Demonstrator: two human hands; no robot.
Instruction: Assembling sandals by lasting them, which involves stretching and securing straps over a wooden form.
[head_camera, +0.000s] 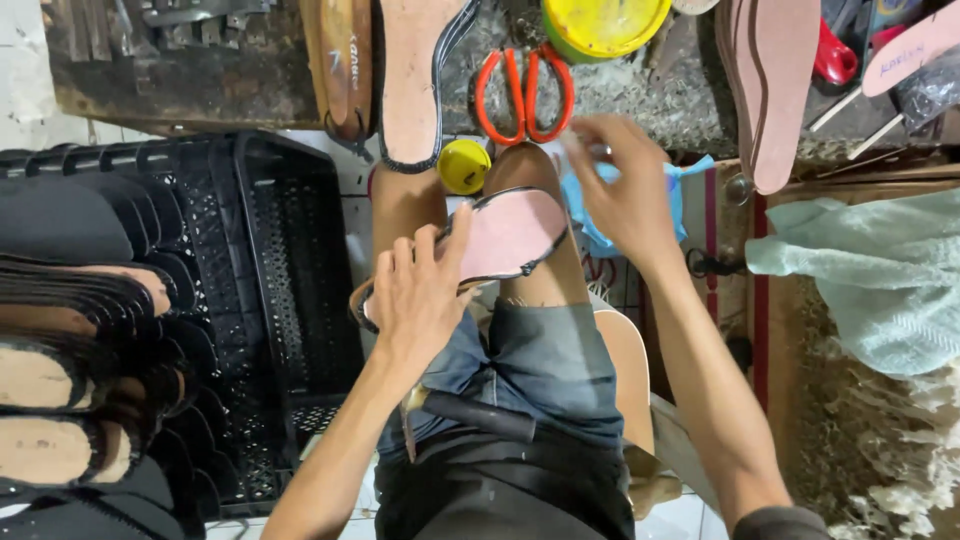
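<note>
A: Centre of frame, the flat pink shoe insole with dark edge binding lies across the person's bare knees. The left hand rests on its lower-left end, fingers spread and lightly curled, thumb over the rim, pinning it rather than gripping it.

B: Right hand?

A: The right hand sits just right of the insole's far end, fingertips pinched together on something small near the crumpled blue cloth; too small to say what it is.

B: Handling?

A: The insole looks light, thin and bendy, probably stiff enough to keep its shape. Best held by the bound edge or pressed flat at the heel end; the pink face could smudge.

B: Containers?

A: The black perforated plastic crate, centre left, has little visible in it. A row of stacked dark-edged soles fills the left edge of the frame. The yellow round tub, top centre, has its contents out of view. The small yellow cap sits below it, beside the orange-handled scissors. The pale green towel is on the right.
</note>
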